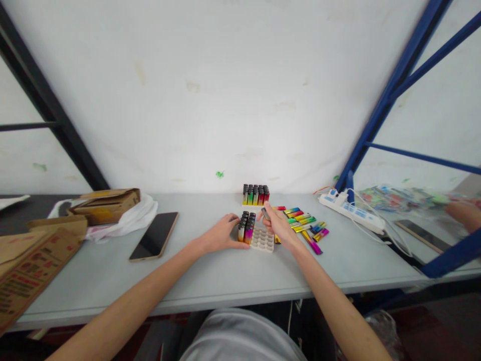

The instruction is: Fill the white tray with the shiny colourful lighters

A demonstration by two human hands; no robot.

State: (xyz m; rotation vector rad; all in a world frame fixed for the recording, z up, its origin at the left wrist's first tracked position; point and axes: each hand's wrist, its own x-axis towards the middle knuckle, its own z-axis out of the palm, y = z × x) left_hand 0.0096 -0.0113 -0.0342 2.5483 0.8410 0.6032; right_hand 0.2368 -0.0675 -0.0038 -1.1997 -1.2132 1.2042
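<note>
A white tray (263,239) with round-edged slots stands in front of me, its left part filled with upright lighters (245,228) with black tops and shiny coloured bodies. My left hand (221,233) curves around the tray's left end, thumb along the near side and fingers behind the lighters. Over the tray's right part, my right hand (277,223) is closed on a lighter (266,214), of which only a dark end shows. To the right of that hand lie several loose lighters (305,220) in yellow, green, red, blue and purple.
Behind, a second block of upright lighters (256,194) stands near the wall. A phone (155,236) lies left, beside cardboard boxes (108,205) and a white plastic bag (145,213). A power strip (351,211) with cables lies right, by a blue frame post (383,110). Another person's hand (466,213) shows at far right.
</note>
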